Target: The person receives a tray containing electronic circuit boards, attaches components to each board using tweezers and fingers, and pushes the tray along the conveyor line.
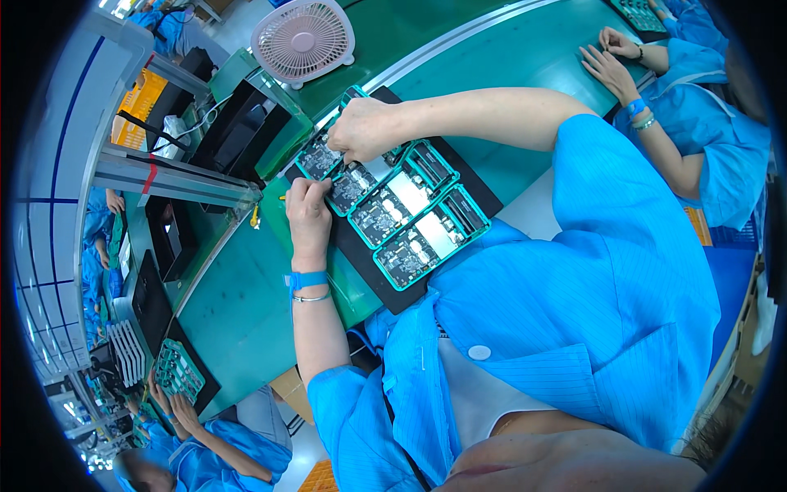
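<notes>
Our framed boards (379,220) lie on the black mat (398,301). Our right hand (366,131) bends over them, our left hand (308,215) at their edge; all visible fingers curl narrow, grip unclear to us.

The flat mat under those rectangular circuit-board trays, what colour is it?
Black; the flat mat shows best in the head view.

Left hand (308,215): fingers (317,190) curled, back of the hand upward; left forearm (318,336) bare, extended ahead of the body. Right hand (365,129): fingers bent downward; right forearm (475,113) bare, reaching across from the right. Hands near, apart.
</notes>
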{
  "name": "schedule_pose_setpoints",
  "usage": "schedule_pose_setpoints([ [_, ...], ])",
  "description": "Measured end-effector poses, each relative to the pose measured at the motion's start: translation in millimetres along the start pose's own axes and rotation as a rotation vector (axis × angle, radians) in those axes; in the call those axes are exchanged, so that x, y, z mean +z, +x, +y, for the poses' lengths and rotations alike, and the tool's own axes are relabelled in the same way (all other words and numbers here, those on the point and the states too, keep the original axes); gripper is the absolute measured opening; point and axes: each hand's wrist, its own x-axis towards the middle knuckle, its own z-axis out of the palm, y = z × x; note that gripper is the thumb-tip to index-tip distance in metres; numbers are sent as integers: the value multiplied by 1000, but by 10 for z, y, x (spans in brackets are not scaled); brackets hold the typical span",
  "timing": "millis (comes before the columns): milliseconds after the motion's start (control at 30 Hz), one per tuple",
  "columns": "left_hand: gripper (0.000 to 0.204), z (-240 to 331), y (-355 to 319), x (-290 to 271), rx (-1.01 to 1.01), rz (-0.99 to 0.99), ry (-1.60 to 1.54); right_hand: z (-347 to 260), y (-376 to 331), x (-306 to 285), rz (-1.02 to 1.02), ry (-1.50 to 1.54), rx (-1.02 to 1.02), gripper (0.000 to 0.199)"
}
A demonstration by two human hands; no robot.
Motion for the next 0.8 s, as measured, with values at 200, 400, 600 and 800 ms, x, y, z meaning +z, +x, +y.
schedule_pose_setpoints([
  [200,20,-76,44,-49,66,-68,-36,13,-4,-4,30,-3,-52,22],
  [400,16,73,-79,-47,-46,31,-113,-47,-90,-36,127,-55,-125,23],
  [600,18,490,-366,-135,-190,95,-197,-272,-539,-81,237,16,-135,25],
  [800,22,583,-455,-98,-152,72,-126,-401,-662,-90,133,-8,-52,24],
])
